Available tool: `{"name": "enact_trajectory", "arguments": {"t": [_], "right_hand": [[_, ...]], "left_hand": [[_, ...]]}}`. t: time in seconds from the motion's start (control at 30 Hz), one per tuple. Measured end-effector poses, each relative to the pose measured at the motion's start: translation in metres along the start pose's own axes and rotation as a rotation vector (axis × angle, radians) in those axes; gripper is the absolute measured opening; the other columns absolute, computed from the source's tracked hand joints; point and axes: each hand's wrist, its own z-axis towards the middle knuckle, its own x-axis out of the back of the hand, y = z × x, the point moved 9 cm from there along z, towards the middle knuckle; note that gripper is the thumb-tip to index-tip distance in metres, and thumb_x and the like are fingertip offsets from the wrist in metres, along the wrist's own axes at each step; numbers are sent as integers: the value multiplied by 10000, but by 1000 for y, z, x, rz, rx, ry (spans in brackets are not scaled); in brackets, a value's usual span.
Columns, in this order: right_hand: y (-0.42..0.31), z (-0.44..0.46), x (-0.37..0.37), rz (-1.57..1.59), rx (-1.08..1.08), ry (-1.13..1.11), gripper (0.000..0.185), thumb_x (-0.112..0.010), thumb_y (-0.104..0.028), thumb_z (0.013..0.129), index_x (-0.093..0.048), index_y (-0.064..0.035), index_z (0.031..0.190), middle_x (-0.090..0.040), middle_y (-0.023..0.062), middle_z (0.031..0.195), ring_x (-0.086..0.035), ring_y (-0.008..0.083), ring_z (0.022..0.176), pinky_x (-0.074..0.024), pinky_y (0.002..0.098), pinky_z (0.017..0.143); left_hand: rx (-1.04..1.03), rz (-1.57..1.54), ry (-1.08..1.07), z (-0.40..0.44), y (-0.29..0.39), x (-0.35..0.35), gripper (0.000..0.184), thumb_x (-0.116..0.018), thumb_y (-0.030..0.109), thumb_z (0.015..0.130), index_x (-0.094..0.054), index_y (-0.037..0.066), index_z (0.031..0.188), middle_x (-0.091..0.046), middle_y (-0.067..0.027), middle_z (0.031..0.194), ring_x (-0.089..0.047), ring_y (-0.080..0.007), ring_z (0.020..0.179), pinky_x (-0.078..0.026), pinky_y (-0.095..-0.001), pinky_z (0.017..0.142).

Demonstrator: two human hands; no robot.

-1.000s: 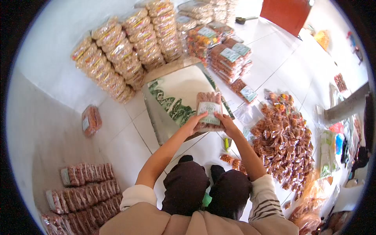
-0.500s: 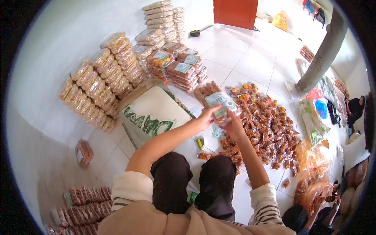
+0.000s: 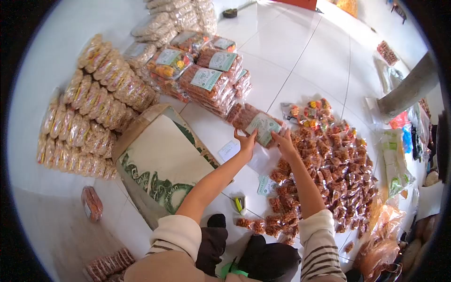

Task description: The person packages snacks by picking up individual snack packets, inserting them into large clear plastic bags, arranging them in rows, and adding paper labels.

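Note:
A clear plastic pack of brown snacks [image 3: 243, 116] with a pale green label is between my hands, its far end beside the stacked snack packs [image 3: 206, 80]. My left hand [image 3: 246, 143] grips its near left edge, thumb at the label. On the near right corner, my right hand [image 3: 284, 143] is closed, thumb on top; its other fingers are partly hidden. Loose clear plastic hangs below the pack. Right of my hands lies a wide heap of small brown snack bags [image 3: 329, 174]. A printed label card [image 3: 229, 150] lies on the floor left of them.
A cardboard box [image 3: 155, 164] with a white and green sheet stands left of my arms. Tall stacks of pale packs [image 3: 112, 80] line the wall. A green stapler [image 3: 240, 205] lies before my knees. Further right stand a grey post [image 3: 408, 89] and orange plastic bags [image 3: 380, 235].
My hands have carried the snack pack forward and lowered it, closer to the stacked packs. The camera view has tilted down and moved nearer the floor.

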Motion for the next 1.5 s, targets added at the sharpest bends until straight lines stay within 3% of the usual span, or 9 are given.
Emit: {"name": "enact_trajectory", "arguments": {"t": [0.1, 0.17, 0.2, 0.33, 0.6, 0.9, 1.17, 1.37, 1.5], "right_hand": [[24, 46, 4, -122, 2, 25, 584, -603, -100, 795, -298, -88, 1293, -508, 82, 1077, -510, 163, 929, -432, 294, 794], [62, 79, 27, -848, 79, 109, 643, -566, -130, 827, -208, -121, 1360, -500, 126, 1103, -514, 172, 924, -427, 296, 803], [67, 78, 25, -791, 47, 54, 621, -522, -143, 855, -180, -170, 1373, -483, 167, 1152, -507, 208, 972, -424, 299, 813], [39, 48, 32, -787, 305, 162, 490, -523, -108, 819, -371, -86, 1284, -444, 216, 1203, -405, 363, 1134, -328, 369, 954], [115, -66, 0, -1716, 299, 126, 561, -521, -207, 785, -320, 6, 1263, -311, 188, 1322, -244, 347, 1260, -268, 458, 992], [98, -72, 12, -1408, 329, 194, 131, -514, -86, 761, -485, -34, 877, -486, 151, 971, -456, 319, 961, -390, 402, 809], [60, -111, 2, -1408, 437, 120, 26, -521, -82, 757, -517, -59, 746, -541, 95, 735, -525, 284, 767, -428, 363, 676], [-77, -143, -19, -1277, 745, 489, 133, -515, -124, 801, -565, -60, 906, -550, 108, 879, -477, 300, 893, -387, 409, 759], [-152, -186, 0, -1046, 695, 909, 332, -503, -260, 850, -490, -76, 1125, -437, 182, 1102, -407, 340, 1023, -327, 442, 866]], "left_hand": [[-138, 168, 129, 52, 0, 19, 988, -741, 201, 671, 24, 234, 1296, -296, -138, 1285, -379, -264, 1125, -371, -426, 895], [-322, 594, 292, 73, 9, 33, 947, -747, 183, 658, -56, 191, 1305, -279, -196, 1267, -371, -288, 1116, -399, -378, 890], [-538, 608, 378, 65, 21, 33, 937, -755, 235, 623, -124, 186, 1314, -275, -313, 1136, -353, -384, 1031, -327, -440, 879], [-640, 742, 372, 52, 34, 36, 804, -712, 227, 663, -208, 68, 1268, -298, -245, 1132, -341, -370, 1034, -264, -460, 915], [-795, 1449, -122, 9, -71, -6, 528, -589, 180, 709, -386, 60, 1182, -355, -157, 1207, -308, -340, 1125, -243, -502, 927], [-894, 1688, -100, -36, -85, -6, 489, -539, 192, 765, -407, 201, 1236, -337, -71, 1286, -339, -301, 1112, -282, -458, 902], [-831, 1720, -122, -91, -48, -1, 171, -578, 206, 759, -567, 124, 909, -495, -36, 908, -476, -237, 895, -392, -397, 732], [-1178, 1464, -275, -159, 50, -68, 139, -562, 219, 779, -609, 90, 760, -558, -73, 781, -550, -244, 774, -450, -374, 656], [-891, 1179, -128, -173, 102, -72, 353, -401, 300, 882, -599, 17, 809, -577, -189, 824, -554, -361, 778, -431, -453, 694]]}}
